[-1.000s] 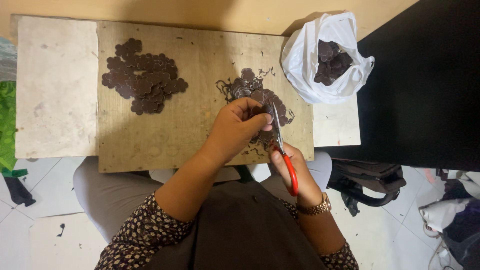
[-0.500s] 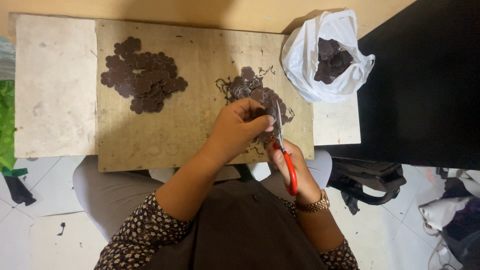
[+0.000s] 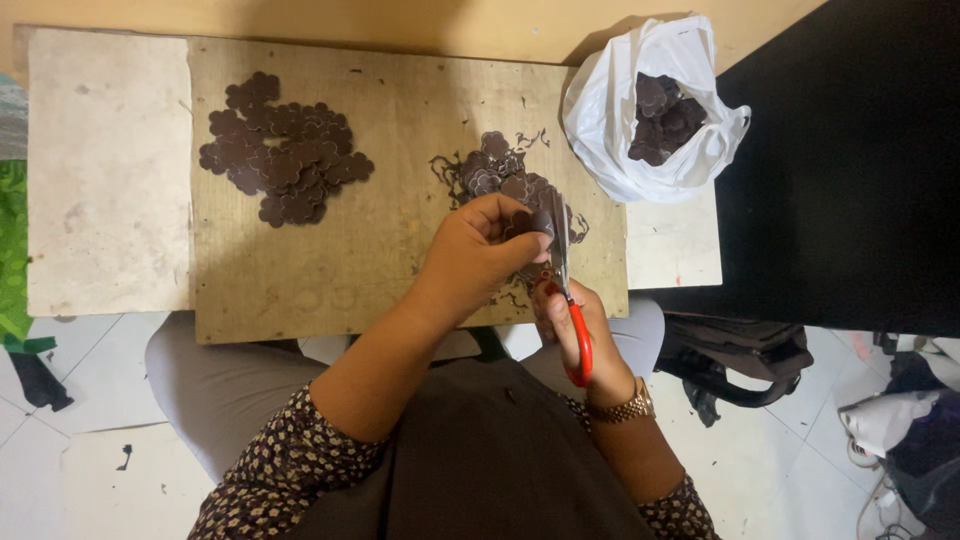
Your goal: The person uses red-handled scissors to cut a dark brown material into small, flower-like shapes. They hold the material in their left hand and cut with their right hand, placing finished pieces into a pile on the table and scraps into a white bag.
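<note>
My left hand [image 3: 478, 250] pinches a small dark brown flower-shaped piece [image 3: 541, 221] above the wooden board [image 3: 390, 150]. My right hand [image 3: 583, 335] grips red-handled scissors [image 3: 570, 300], whose blades point up and meet that piece. Just beyond the hands lies a loose heap of brown pieces and thin trimmings [image 3: 495, 172]. A larger pile of cut flower shapes [image 3: 283, 150] rests on the board's left part.
A white plastic bag [image 3: 655, 110] holding more brown pieces sits at the board's right end. A pale slab [image 3: 105, 170] lies left of the board. A black surface [image 3: 850, 170] is at right, a dark bag [image 3: 735, 355] on the tiled floor below it.
The hands and scissors stay in nearly the same place; the scissors shift slightly at the piece. The piles and bag have not moved.
</note>
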